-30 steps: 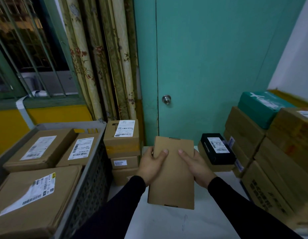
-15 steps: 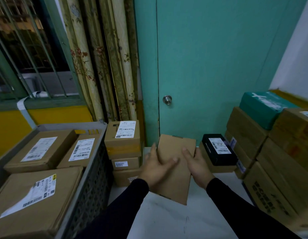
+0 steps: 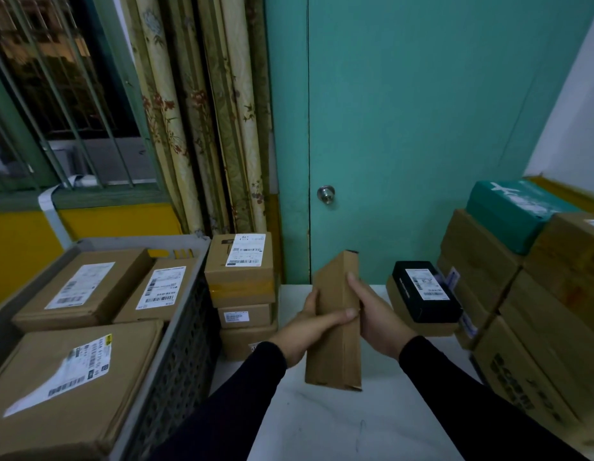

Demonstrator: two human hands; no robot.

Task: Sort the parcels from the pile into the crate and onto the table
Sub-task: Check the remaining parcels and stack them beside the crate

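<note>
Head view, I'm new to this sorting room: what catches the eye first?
A plain brown parcel held on edge over the white table, left hand and right hand gripping it. Left, a grey crate holds labelled boxes; right, a black box sits by stacked cartons.

Bare white surface (image 3: 339, 424) lies open in the middle. The grey perforated plastic crate (image 3: 176, 334) and stacked brown cardboard boxes (image 3: 244, 294) wall the left; piled brown cartons (image 3: 522, 331) block the right.
</note>
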